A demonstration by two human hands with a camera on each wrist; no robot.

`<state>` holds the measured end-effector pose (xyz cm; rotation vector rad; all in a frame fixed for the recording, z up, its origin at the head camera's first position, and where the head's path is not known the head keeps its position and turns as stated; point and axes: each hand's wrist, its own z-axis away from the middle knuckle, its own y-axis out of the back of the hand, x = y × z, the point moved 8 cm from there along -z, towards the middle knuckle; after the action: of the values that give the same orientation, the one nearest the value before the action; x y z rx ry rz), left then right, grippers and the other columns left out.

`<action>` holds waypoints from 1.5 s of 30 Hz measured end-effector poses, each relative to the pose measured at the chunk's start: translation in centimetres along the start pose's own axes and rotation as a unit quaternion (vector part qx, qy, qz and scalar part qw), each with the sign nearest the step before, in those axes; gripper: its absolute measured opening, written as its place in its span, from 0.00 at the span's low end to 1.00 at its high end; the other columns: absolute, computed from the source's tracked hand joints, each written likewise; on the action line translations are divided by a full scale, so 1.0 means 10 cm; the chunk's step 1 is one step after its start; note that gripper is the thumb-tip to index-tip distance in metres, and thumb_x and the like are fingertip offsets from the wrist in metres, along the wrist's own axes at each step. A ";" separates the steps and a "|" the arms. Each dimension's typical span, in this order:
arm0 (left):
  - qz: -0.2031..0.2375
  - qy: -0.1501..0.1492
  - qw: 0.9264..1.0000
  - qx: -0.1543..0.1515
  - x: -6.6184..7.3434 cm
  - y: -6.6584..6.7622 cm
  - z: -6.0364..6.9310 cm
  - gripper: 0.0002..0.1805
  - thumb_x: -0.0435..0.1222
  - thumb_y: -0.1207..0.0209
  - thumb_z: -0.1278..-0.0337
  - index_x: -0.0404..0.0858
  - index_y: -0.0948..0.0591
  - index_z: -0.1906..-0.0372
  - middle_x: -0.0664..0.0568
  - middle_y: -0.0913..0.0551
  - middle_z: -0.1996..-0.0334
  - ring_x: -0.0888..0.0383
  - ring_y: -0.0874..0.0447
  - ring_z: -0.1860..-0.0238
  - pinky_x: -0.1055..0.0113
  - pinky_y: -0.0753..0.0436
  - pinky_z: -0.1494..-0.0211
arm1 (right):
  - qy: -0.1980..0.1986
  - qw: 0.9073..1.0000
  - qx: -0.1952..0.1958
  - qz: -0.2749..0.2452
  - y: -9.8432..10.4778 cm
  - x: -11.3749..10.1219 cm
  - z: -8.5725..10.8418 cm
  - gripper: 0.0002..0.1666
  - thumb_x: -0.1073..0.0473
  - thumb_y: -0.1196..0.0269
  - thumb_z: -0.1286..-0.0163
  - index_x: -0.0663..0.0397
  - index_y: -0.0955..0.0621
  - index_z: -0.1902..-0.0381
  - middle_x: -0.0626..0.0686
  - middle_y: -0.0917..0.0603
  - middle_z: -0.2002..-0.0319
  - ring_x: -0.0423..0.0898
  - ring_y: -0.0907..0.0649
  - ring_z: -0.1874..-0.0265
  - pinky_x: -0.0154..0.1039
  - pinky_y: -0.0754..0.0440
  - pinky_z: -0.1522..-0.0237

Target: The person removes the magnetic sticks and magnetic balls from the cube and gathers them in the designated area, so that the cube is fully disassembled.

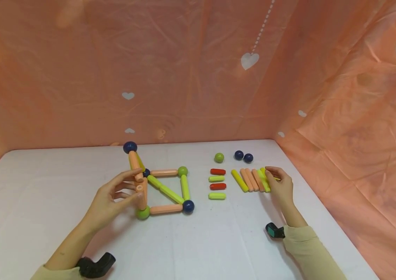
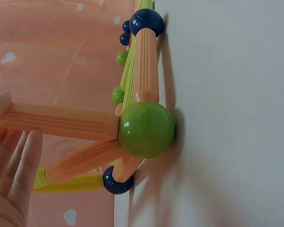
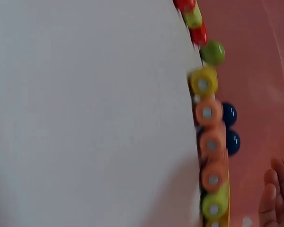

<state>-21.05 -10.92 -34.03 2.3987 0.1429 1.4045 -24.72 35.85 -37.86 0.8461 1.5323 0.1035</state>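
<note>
In the head view, my left hand (image 1: 108,200) holds the upper end of an orange stick, its thumb and fingers on either side. That stick (image 2: 61,120) rises from a green ball (image 2: 146,130) at the near left corner of a frame of sticks and balls. Another orange stick (image 1: 134,161) runs from a dark blue ball (image 1: 130,147) toward the same fingers. My right hand (image 1: 282,188) is at the right end of a row of sticks, thumb and fingers around a yellow stick (image 1: 277,179), largely hidden. In the right wrist view, blurred fingers (image 3: 270,189) show beside the row.
Short red (image 1: 217,186) and light green sticks (image 1: 217,196) lie between the frame and the row, which includes a yellow stick (image 1: 240,181). Behind are a green ball (image 1: 219,157) and two dark blue balls (image 1: 238,155). Orange cloth (image 1: 183,77) stands behind the white table (image 1: 212,241).
</note>
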 end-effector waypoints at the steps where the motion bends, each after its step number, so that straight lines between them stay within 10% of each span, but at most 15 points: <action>1: 0.001 0.000 1.000 0.000 0.00 0.00 0.00 0.30 0.24 0.35 0.49 0.36 0.27 0.38 0.61 0.22 0.55 0.70 0.21 0.58 0.76 0.17 0.62 | 0.008 1.000 -0.001 -0.007 -0.04 -0.04 0.02 0.17 0.56 0.44 0.28 0.60 0.20 0.48 0.62 0.18 0.50 0.30 0.25 0.62 0.16 0.28 0.64; 31: -0.045 0.020 0.997 0.055 0.00 0.06 0.01 0.25 0.28 0.35 0.46 0.40 0.22 0.41 0.53 0.35 0.39 0.68 0.34 0.44 0.81 0.26 0.50 | 0.089 0.981 -0.145 -0.098 -1.07 -0.67 0.46 0.13 0.59 0.41 0.31 0.61 0.19 0.53 0.54 0.17 0.56 0.47 0.21 0.57 0.29 0.24 0.61; 39: -0.014 0.016 0.998 0.053 0.01 0.08 -0.01 0.21 0.28 0.37 0.45 0.39 0.21 0.44 0.50 0.43 0.27 0.48 0.46 0.29 0.29 0.45 0.35 | 0.095 0.965 -0.196 -0.145 -1.28 -0.82 0.64 0.13 0.63 0.37 0.34 0.62 0.18 0.53 0.61 0.16 0.57 0.49 0.18 0.59 0.27 0.21 0.60; 45: 0.000 0.021 0.999 0.043 -0.01 0.06 -0.02 0.18 0.28 0.40 0.41 0.35 0.22 0.45 0.48 0.46 0.26 0.39 0.49 0.27 0.29 0.45 0.34 | 0.121 0.950 -0.280 -0.068 -1.50 -0.96 0.90 0.20 0.58 0.32 0.38 0.58 0.20 0.49 0.56 0.17 0.53 0.46 0.20 0.58 0.33 0.21 0.56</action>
<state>-21.29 -11.43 -33.78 2.4387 0.2175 1.4780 -24.14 15.98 -39.61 0.2794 1.6652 0.5323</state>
